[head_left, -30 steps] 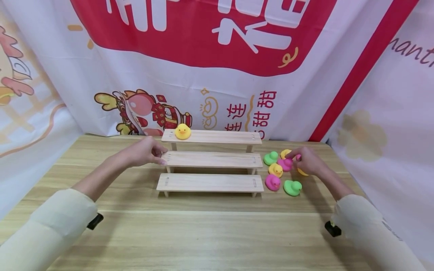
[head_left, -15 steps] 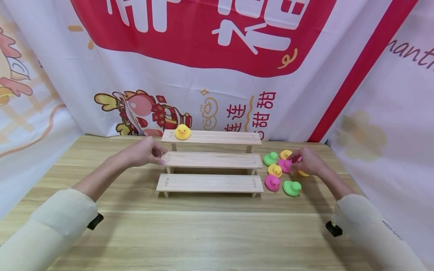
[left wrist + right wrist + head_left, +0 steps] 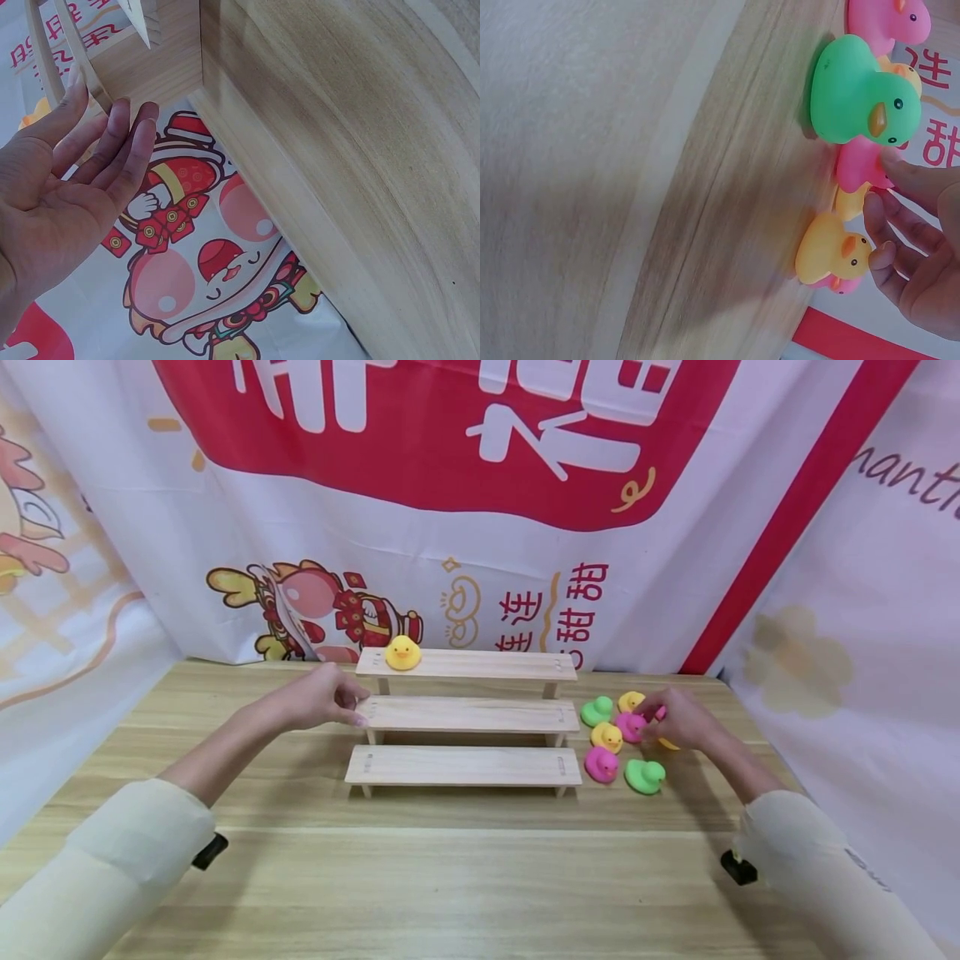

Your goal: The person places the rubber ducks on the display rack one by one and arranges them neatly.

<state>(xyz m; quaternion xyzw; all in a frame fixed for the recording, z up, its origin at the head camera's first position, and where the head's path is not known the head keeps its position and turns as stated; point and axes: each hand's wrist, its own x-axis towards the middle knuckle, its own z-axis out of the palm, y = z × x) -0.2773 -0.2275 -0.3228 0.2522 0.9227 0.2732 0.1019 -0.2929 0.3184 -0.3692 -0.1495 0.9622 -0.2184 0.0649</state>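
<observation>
A three-tier wooden stand [image 3: 465, 714] sits on the table in the head view. At its left side, my left hand [image 3: 326, 697] pinches the end of the middle plank; the left wrist view shows the thumb and fingertips at the wood [image 3: 94, 82]. On the right, my right hand [image 3: 678, 718] has thumb and fingers around a pink rubber duck [image 3: 628, 727]. In the right wrist view the thumb lies against this pink duck [image 3: 859, 163], partly hidden behind a green duck [image 3: 862, 97]. One yellow duck [image 3: 402, 653] stands on the top tier, near its left end.
Around the right hand are several ducks: green [image 3: 597, 711], yellow [image 3: 607, 738], pink [image 3: 602, 765] and another green duck [image 3: 645, 776]. A yellow duck [image 3: 668, 744] is half hidden under the hand. A printed cloth [image 3: 450, 485] hangs behind the table [image 3: 450, 877].
My right hand's fingers have drawn in around the pink duck, with the hand staying in nearly the same place. The left hand has not moved from the stand.
</observation>
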